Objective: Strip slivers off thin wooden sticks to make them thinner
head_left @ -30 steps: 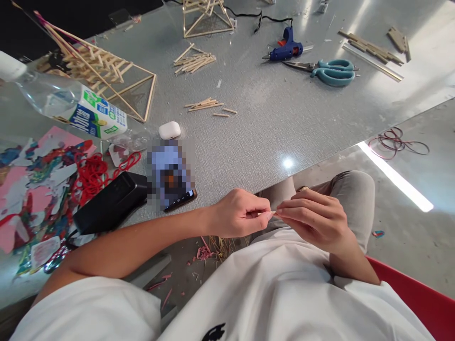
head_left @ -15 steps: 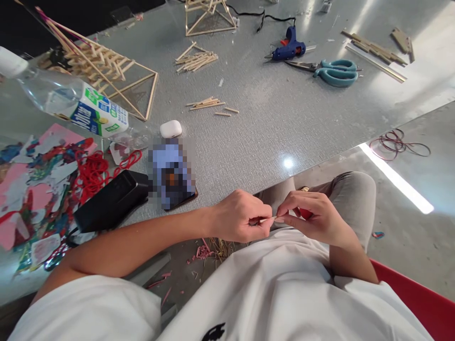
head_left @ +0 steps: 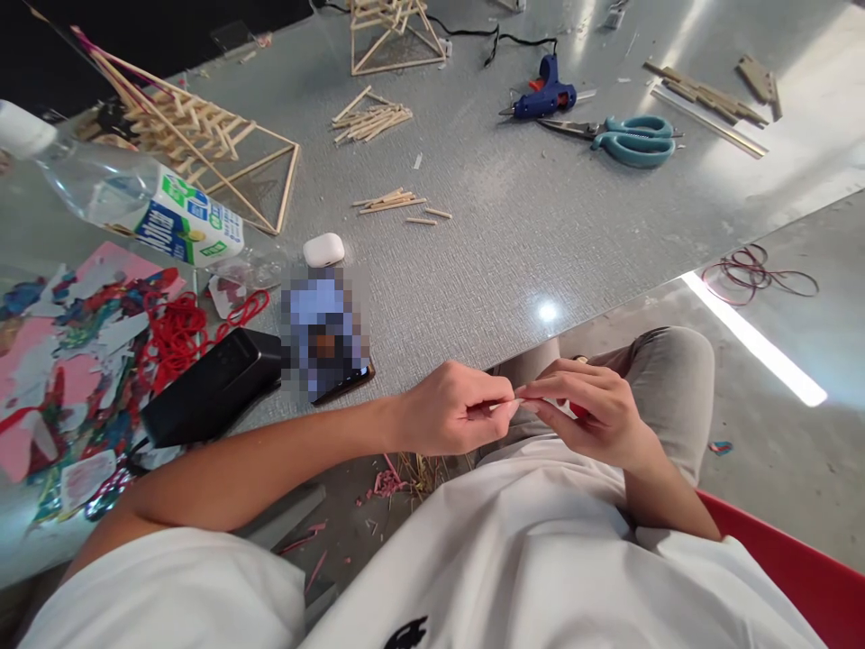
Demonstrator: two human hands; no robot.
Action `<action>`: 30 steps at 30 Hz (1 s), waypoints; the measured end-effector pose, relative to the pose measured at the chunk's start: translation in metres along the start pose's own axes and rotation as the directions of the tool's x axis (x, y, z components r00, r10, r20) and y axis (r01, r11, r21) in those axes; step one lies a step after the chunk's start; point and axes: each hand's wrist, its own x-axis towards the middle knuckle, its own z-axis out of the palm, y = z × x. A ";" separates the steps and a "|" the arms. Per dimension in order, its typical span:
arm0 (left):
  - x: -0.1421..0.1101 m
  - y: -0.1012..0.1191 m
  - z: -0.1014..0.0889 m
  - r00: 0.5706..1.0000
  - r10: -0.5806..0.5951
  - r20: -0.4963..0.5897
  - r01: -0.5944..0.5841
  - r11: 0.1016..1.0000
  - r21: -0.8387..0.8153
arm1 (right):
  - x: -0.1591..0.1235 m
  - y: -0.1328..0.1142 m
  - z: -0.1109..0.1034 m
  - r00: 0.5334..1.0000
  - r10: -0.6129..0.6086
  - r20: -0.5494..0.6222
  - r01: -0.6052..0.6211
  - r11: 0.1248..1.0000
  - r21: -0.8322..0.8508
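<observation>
My left hand and my right hand meet over my lap, just off the near edge of the grey table. Both are closed in a pinch on a short thin wooden stick, whose pale tip shows between the fingertips. Something small and red shows under my right fingers; I cannot make out what it is. On the table lie small piles of cut sticks and a larger pile of sticks farther back.
A stick frame model, a water bottle, an earbud case, a phone, a black box and red cord crowd the left. A blue glue gun and teal scissors lie at the back right. Rubber bands lie on the floor.
Both hands stay together over my lap. My right fingers shifted slightly along the stick; the pinch point rose a little. Nothing on the table moved.
</observation>
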 end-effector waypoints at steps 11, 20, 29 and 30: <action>-0.004 -0.002 0.005 0.993 0.018 -0.114 -0.011 0.998 0.064 | -0.005 -0.009 0.014 0.994 -0.059 -0.091 0.034 0.965 -0.261; -0.004 -0.001 0.004 0.992 0.019 -0.122 -0.013 0.999 0.047 | -0.003 -0.011 0.015 0.987 -0.027 -0.161 -0.010 0.975 -0.224; -0.005 -0.003 0.005 0.996 0.006 -0.092 -0.001 0.998 0.056 | -0.004 -0.004 0.000 0.987 -0.146 -0.069 0.127 0.965 -0.231; -0.005 -0.003 0.005 0.996 0.006 -0.093 0.000 0.998 0.058 | -0.004 -0.004 0.001 0.987 -0.145 -0.068 0.125 0.963 -0.238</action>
